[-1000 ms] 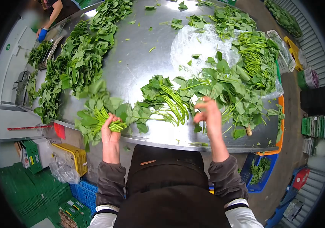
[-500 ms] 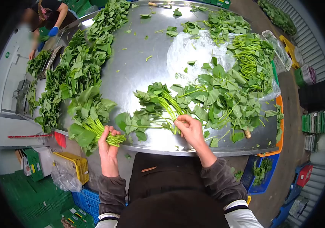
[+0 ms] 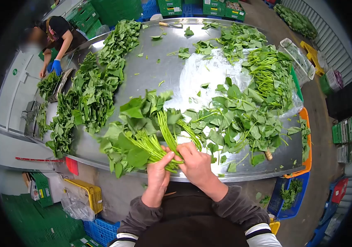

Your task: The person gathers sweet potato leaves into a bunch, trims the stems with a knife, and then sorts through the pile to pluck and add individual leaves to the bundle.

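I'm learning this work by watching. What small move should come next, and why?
Probably the right hand should lay its stems into the bunch held by the left hand: the hands are close together, both sets of stems converge there, and their leaves fan out beyond.

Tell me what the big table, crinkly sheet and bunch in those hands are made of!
Table: probably metal, smooth and grey, since it reflects light brightly.
Sheet: likely thin, glossy plastic, see-through and wrinkled.
Bunch: seemingly fresh plant, with slim green stems and broad leaves.
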